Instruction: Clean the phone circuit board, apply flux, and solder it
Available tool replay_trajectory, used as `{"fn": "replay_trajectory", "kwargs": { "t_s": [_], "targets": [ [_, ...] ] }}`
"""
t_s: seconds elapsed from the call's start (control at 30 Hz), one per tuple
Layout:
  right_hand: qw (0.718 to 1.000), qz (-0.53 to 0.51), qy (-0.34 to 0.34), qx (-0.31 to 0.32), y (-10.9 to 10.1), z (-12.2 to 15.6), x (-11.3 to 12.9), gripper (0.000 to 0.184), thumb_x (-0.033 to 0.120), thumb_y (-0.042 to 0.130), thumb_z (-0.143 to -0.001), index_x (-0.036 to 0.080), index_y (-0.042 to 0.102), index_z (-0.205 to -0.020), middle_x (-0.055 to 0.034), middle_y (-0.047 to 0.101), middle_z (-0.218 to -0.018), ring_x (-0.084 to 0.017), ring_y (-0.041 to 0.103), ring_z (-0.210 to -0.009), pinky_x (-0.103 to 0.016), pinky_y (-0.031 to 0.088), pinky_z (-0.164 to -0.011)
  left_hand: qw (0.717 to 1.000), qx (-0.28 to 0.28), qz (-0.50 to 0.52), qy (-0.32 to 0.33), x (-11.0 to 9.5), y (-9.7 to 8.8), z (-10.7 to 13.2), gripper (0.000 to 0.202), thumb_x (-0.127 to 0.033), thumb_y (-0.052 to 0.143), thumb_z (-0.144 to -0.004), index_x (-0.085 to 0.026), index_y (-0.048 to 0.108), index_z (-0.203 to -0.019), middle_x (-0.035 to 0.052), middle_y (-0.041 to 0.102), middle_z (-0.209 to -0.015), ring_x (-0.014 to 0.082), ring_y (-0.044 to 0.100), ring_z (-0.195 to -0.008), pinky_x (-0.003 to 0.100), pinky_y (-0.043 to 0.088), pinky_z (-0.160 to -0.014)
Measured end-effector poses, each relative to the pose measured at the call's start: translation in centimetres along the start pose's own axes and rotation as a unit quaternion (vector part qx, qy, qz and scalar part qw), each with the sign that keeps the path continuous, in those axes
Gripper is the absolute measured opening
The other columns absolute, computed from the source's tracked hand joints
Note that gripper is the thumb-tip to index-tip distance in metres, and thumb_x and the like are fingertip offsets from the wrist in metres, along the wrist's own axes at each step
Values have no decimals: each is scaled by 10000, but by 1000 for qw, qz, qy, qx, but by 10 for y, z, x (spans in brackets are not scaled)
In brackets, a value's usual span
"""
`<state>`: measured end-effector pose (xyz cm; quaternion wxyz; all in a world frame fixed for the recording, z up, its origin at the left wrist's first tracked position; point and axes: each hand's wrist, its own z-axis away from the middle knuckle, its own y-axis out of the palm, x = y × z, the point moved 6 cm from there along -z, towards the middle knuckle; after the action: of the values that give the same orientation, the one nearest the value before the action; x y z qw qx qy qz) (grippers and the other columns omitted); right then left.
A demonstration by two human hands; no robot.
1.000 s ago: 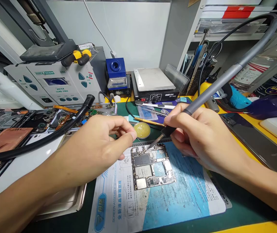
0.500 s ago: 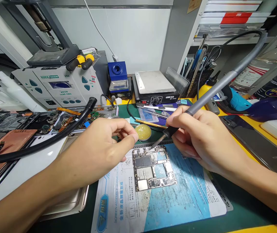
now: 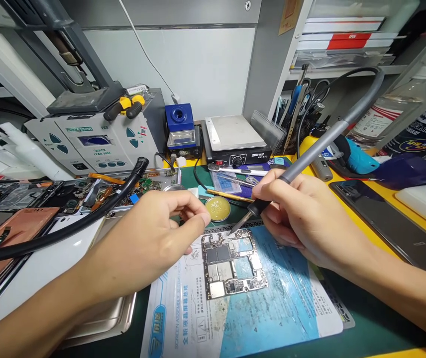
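Note:
My right hand [image 3: 295, 214] grips a soldering iron [image 3: 310, 151] like a pen. Its tip points down at the upper edge of a phone logic board [image 3: 218, 253], seemingly touching it. The board lies flat on a blue and white printed sheet [image 3: 272, 318]. To the left, my left hand [image 3: 171, 228] is closed in a pinch just above the board's upper left corner. A thin strand, seemingly solder wire [image 3: 213, 223], shows faintly by its fingertips; most of it is hidden. Behind the fingers sits a round tin of yellowish paste [image 3: 218, 209].
A black hose [image 3: 67, 231] arches over phone parts at the left. Rework station [image 3: 97, 141], blue soldering stand [image 3: 179, 119] and heating plate [image 3: 235, 134] line the back. A toothbrush [image 3: 239, 170] lies before the plate. A dark phone [image 3: 384, 223] rests at right.
The view has tilted slightly, so everything sits a little lower in the picture. Both hands keep their grips, and the iron's tip stays at the board's upper edge.

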<state>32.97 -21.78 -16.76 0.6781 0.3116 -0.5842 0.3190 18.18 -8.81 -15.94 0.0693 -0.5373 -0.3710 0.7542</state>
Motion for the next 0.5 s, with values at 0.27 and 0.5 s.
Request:
{"fn": "replay_trajectory", "kwargs": {
  "t_s": [0.27, 0.5],
  "targets": [
    [1000, 15, 1, 0, -2, 3, -1, 235, 259, 595, -893, 225, 452, -709, 96, 395, -451, -53, 313, -324, -157, 230, -310, 1000, 4, 12, 6, 2, 1, -2, 215, -421, 610, -945, -248, 680, -838, -50, 569, -613, 152, 661, -546, 228, 405, -454],
    [1000, -2, 5, -3, -1, 1, -1, 227, 261, 621, -877, 224, 470, -712, 103, 388, -437, -52, 286, -333, -158, 234, -319, 1000, 3, 12, 10, 0, 1, -2, 196, -397, 612, -945, -242, 677, -845, -51, 579, -643, 153, 669, -563, 247, 423, -476]
  ]
}}
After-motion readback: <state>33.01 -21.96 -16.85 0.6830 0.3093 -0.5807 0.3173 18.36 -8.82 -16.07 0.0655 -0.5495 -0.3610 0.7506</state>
